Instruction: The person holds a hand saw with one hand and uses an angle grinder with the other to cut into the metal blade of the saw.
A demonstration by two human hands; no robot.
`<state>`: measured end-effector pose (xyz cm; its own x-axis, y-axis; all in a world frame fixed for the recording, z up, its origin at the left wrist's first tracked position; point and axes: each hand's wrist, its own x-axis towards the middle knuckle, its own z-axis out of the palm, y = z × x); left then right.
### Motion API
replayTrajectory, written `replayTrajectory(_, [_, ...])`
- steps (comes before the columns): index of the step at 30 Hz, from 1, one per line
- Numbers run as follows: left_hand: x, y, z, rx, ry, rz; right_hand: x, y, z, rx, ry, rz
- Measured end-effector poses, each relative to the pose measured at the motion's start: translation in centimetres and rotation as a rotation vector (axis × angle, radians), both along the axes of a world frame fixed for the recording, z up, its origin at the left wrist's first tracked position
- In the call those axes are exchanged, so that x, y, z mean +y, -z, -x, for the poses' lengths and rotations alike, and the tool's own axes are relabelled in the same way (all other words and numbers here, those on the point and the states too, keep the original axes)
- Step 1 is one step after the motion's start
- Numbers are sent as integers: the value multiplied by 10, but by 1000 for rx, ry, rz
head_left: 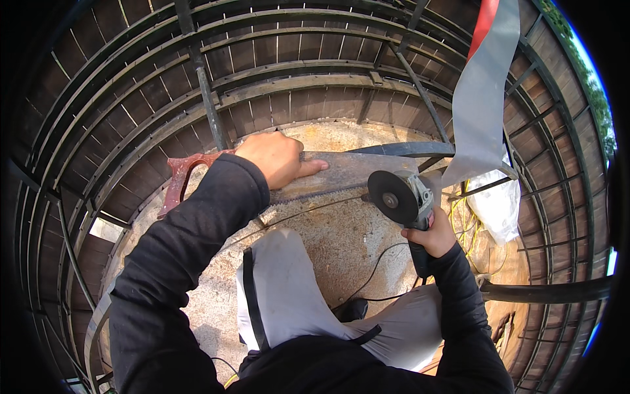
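Observation:
My left hand (279,159) is closed over the handle end of a handsaw blade (341,172), with the thumb lying along the metal. The saw's worn red-brown handle (187,172) sticks out to the left of my wrist. Its toothed edge faces me. My right hand (435,235) grips an angle grinder (420,253), fingers wrapped round its body. The grinder's dark round disc (392,199) is tilted up beside the far right part of the blade. Whether disc and blade touch, I cannot tell.
A grey strip with a red edge (479,98) hangs at the upper right. Curved dark rails (282,69) over wooden slats surround a worn round floor (348,243). A clear plastic bag (492,203) and yellow cord (466,230) lie right. A black cable (374,276) runs near my legs.

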<state>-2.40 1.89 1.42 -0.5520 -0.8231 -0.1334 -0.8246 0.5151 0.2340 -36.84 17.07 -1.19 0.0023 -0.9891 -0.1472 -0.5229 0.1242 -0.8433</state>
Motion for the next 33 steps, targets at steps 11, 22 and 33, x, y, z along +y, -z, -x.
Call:
replayTrajectory(11, [0, 4, 0, 21, 2, 44, -1, 0, -2, -36, 7, -16])
replayTrajectory(22, [0, -2, -1, -11, -13, -26, 0, 1, -4, -22, 9, -8])
replayTrajectory(33, [1, 1, -1, 17, -10, 26, 7, 1, 9, -38, 57, 58])
